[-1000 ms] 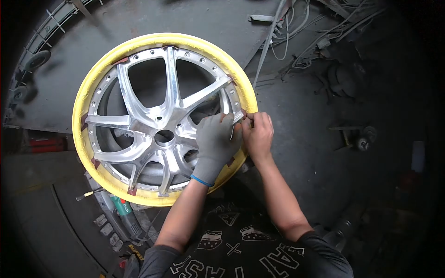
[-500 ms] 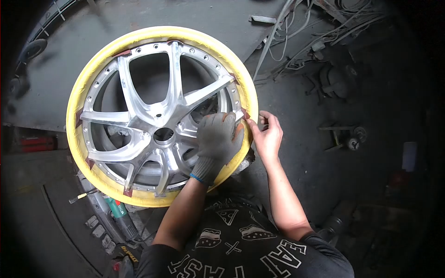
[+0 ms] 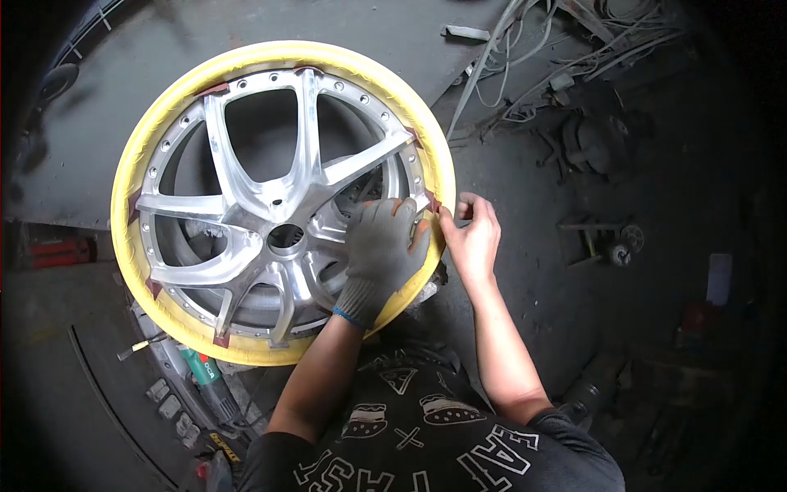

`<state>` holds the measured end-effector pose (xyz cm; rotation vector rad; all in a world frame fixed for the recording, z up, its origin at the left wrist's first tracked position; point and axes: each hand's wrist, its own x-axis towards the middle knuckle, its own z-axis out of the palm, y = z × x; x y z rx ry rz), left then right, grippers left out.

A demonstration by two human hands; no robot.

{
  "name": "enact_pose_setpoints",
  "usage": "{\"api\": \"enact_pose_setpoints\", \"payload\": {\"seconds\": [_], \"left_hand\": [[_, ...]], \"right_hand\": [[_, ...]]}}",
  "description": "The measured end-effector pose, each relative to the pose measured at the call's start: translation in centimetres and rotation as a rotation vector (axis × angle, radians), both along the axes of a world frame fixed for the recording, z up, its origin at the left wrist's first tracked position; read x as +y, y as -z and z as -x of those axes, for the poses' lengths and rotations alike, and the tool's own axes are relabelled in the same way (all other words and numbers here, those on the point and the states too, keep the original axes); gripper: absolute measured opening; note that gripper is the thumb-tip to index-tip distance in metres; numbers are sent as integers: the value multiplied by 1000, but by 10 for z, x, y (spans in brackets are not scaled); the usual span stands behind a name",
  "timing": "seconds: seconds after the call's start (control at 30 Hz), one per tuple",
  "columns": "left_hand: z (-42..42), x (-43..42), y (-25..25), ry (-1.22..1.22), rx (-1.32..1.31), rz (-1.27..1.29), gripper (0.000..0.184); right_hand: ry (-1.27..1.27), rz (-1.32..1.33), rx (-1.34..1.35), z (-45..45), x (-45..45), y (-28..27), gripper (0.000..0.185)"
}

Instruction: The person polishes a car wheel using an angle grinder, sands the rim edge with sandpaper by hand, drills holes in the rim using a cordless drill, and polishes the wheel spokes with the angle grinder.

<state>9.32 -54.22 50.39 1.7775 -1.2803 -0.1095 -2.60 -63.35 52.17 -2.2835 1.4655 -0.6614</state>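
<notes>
A silver multi-spoke wheel rim [image 3: 283, 193] has yellow tape [image 3: 135, 152] around its outer lip. Dark red pieces [image 3: 221, 338] sit at the lip beside the spoke ends. My left hand [image 3: 384, 242], in a grey glove, rests over the rim's right side with its fingers curled at a spoke end; what they hold is hidden. Bare, my right hand [image 3: 471, 238] touches the outer edge of the yellow lip near a dark red piece [image 3: 432, 202], thumb on the edge and the other fingers apart from it.
A green and grey power tool [image 3: 205, 373] lies below the wheel at the lower left, near a yellow-handled brush [image 3: 141, 346]. Cables [image 3: 525, 90] tangle at the upper right. A small wheeled metal piece [image 3: 619, 242] and a red case [image 3: 61, 252] lie to the sides.
My right hand has moved slightly outward and its fingers have spread from a pinch. The wheel appears shifted a little left and up in view. My left hand stays on the rim.
</notes>
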Motion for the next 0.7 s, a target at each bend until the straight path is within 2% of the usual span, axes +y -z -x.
{"api": "enact_pose_setpoints", "payload": {"seconds": [0.03,0.13,0.3,0.5,0.57,0.7], "left_hand": [[1,0,1,-15,-15,15,24],[3,-1,1,-27,-31,28,24],[2,-1,-1,-13,-32,-11,23],[2,-1,0,-19,5,36,21],[1,0,2,-13,-10,37,21],[-1,1,5,8,10,32,22]], "right_hand": [[-8,174,41,1,2,2,21],[-77,244,113,0,7,15,19],[-88,261,108,-9,10,22,17],[12,122,-1,-14,9,29,14],[120,52,-61,-16,10,29,13],[115,106,-69,-17,11,32,13]]}}
